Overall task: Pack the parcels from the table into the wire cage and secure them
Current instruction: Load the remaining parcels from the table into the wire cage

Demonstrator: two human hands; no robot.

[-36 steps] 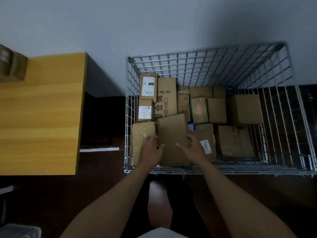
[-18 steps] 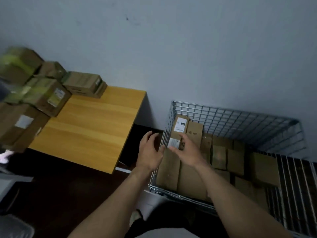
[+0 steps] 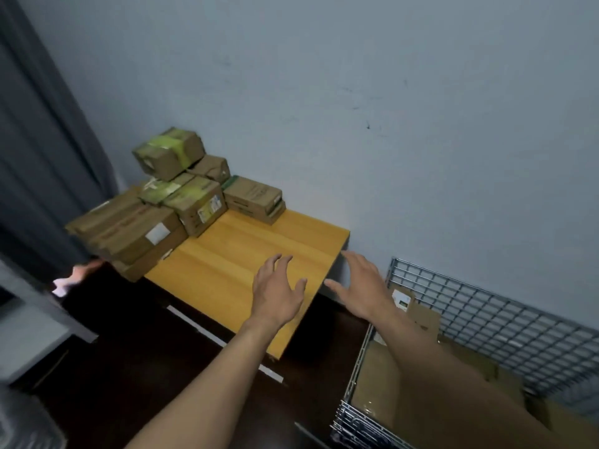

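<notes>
Several brown cardboard parcels (image 3: 181, 196) are stacked at the far left end of the yellow wooden table (image 3: 246, 254), some with green tape. My left hand (image 3: 278, 290) hovers over the table's near right part, fingers spread, holding nothing. My right hand (image 3: 359, 286) is beside the table's right edge, fingers spread and empty, between the table and the wire cage (image 3: 486, 315). The cage at the lower right holds several parcels (image 3: 421, 319), partly hidden by my right forearm.
A grey curtain (image 3: 42, 157) hangs at the left beside the parcel stack. A pale grey wall runs behind table and cage. The dark floor (image 3: 136, 351) lies below the table's near edge, with a grey object (image 3: 29, 332) at the far left.
My view has swung left from the cage to the table. Both hands left the parcel in the cage and moved left and up toward the table, empty.
</notes>
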